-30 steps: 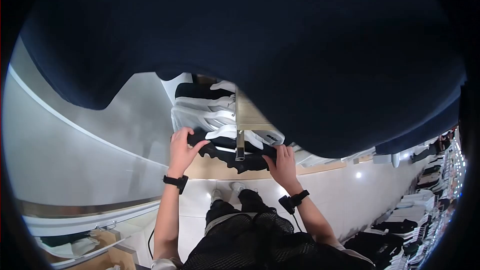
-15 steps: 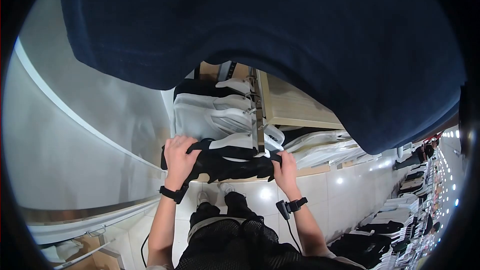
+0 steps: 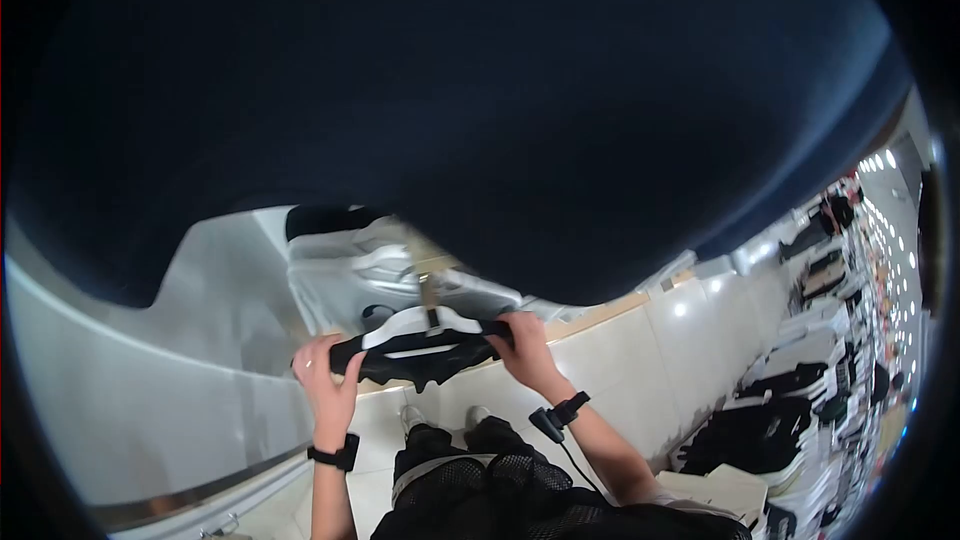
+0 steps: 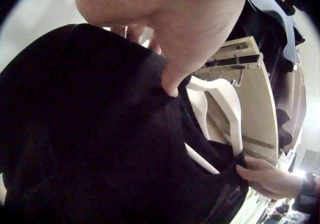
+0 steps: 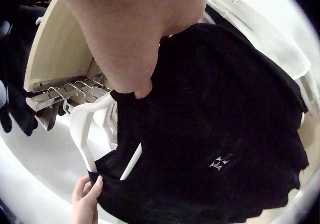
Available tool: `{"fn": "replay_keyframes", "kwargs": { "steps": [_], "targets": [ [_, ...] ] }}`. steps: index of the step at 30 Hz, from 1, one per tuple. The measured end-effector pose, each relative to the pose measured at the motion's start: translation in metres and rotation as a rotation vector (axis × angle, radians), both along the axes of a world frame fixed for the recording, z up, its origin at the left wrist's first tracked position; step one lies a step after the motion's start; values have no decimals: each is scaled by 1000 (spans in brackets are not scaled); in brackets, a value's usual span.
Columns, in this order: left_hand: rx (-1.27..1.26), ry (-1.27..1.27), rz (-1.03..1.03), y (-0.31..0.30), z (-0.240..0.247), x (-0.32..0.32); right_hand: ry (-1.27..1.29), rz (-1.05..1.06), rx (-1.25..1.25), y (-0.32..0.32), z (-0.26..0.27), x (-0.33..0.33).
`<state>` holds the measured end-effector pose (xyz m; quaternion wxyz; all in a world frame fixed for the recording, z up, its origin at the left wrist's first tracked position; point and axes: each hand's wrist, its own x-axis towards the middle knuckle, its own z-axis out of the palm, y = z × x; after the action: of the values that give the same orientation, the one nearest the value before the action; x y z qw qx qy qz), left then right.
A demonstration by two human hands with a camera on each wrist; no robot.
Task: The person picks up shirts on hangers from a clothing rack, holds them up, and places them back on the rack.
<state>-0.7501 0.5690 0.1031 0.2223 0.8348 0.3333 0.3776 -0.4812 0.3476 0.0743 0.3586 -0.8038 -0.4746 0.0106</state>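
1. Two hands pinch one black garment [image 3: 425, 364] at its shoulders, thumbs on the near face.
2. Left hand [image 3: 328, 380]: pinches the shoulder at the person's left; its fingers go behind the cloth.
3. Right hand [image 3: 530, 352]: pinches the opposite shoulder, near the end of the hanger.
4. Garment position: on a white hanger [image 3: 440, 319], between the hands, in front of the person, neckline open around the hanger's lower bar. Pale lettering [image 5: 220, 162] on the chest, too small to read fully.
5. Metal rail [image 5: 47, 100]: just beside the hanger, carrying several hooks. Cannot tell whether the held hanger's hook is on it.
6. Pale wooden panel [image 5: 60, 46] beside the rail; grey-white garments [image 3: 330, 275] beyond the black one.
7. Dark navy cloth [image 3: 450, 90] fills the upper head view, blurred.
8. Black wristbands with small devices on both wrists. Light shoes [image 3: 480, 415] on a pale tiled floor [image 3: 650, 370]; racks of black and white clothing [image 3: 765, 430] at the right.
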Motion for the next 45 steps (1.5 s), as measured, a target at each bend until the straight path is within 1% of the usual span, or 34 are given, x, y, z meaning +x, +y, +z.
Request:
{"fn": "replay_keyframes", "kwargs": {
  "steps": [1, 2, 4, 5, 6, 7, 8, 9, 10, 11, 12, 13, 14, 15, 17, 18, 19, 20, 21, 22, 24, 26, 28, 29, 30, 34, 37, 39, 40, 41, 43, 45],
  "targets": [
    [2, -65, 48, -12, 6, 4, -57, -17, 33, -5, 9, -3],
    [10, -68, 15, -23, 7, 4, -115, -33, 62, -12, 15, -3],
    [33, -38, 95, -48, 2, 2, -77, -75, 64, -36, 16, 6],
    [40, -42, 66, -59, -5, 2, -34, -83, 60, -52, 16, 12],
    [-24, -12, 40, -70, -12, 2, -7, -85, 32, -71, 10, 22],
    [-87, 19, 15, -85, -21, 9, -11, -110, 42, -95, 5, 32],
    [-77, 16, -8, -100, -29, 18, 14, -137, 38, -118, 2, 42],
    [-112, 18, -73, -119, -36, 28, 37, -162, 36, -144, -1, 51],
    [-147, 23, -139, -135, -36, 45, 46, -195, 31, -172, -6, 65],
    [-134, 18, -159, -155, -36, 66, 39, -214, 45, -203, -11, 80],
    [-162, 16, -207, -176, -31, 87, 35, -254, 37, -231, -15, 93],
    [-186, 12, -250, -213, -25, 106, 29, -288, 33, -271, -21, 103],
    [-192, 21, -300, -230, -16, 123, 51, -329, 17, -294, -25, 109],
    [-179, 21, -308, -246, -17, 142, 51, -337, 30, -319, -33, 118],
    [-120, 45, -428, -274, -31, 178, 122, -391, 61, -369, -60, 141],
    [-153, 36, -469, -290, -28, 197, 111, -421, 59, -390, -68, 148],
    [-139, 49, -469, -305, -34, 211, 124, -422, 73, -413, -75, 154],
    [-130, 47, -505, -322, -44, 227, 176, -450, 68, -440, -83, 161],
    [-122, 45, -542, -341, -44, 245, 226, -479, 62, -466, -86, 170],
    [-108, 53, -543, -361, -40, 260, 234, -479, 76, -490, -88, 181],
    [-64, 77, -612, -401, -31, 286, 268, -547, 27, -536, -90, 199],
    [-75, 114, -613, -430, -22, 309, 249, -516, 7, -571, -98, 228],
    [-79, 172, -612, -447, -15, 324, 249, -484, -4, -589, -101, 246],
    [-86, 177, -605, -454, -11, 333, 316, -496, 27, -596, -102, 259],
    [-89, 182, -596, -456, -10, 344, 383, -507, 61, -596, -106, 275],
    [-129, 200, -549, -456, -11, 385, 420, -450, 116, -595, -102, 343],
    [-141, 132, -498, -449, -14, 415, 422, -409, 41, -578, -92, 403],
    [59, 59, -413, -442, -8, 442, 397, -362, 47, -557, -72, 438],
    [62, 62, -384, -434, -12, 452, 392, -353, 29, -547, -61, 452],
    [42, 55, -370, -428, -10, 463, 383, -321, 49, -536, -47, 466],
    [138, -2, -261, -416, -3, 488, 373, -279, 54, -512, -25, 496],
    [103, -29, -221, -397, -2, 500, 425, -237, 122, -482, -13, 521]
  ]
}}
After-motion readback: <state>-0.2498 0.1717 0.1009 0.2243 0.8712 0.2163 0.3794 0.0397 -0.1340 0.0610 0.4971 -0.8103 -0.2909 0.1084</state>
